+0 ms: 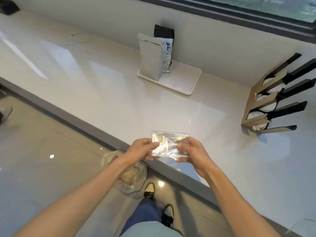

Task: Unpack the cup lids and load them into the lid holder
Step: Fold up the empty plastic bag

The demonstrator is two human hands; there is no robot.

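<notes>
A clear, flattened plastic wrapper [168, 144] is held over the near edge of the white counter [106, 93]. My left hand [142, 150] pinches its left side and my right hand [192, 152] pinches its right side. I cannot see any lids inside the wrapper. The lid holder [259, 103], a wooden rack with black dividers, stands at the counter's right end, and white lids [256, 115] sit in its slots.
A white tray [184, 81] at the back holds a silver foil bag [150, 60] and a black bag [164, 33]. On the floor below the counter edge lies a clear bag [130, 175] with something pale inside. My shoes [149, 189] stand beside it.
</notes>
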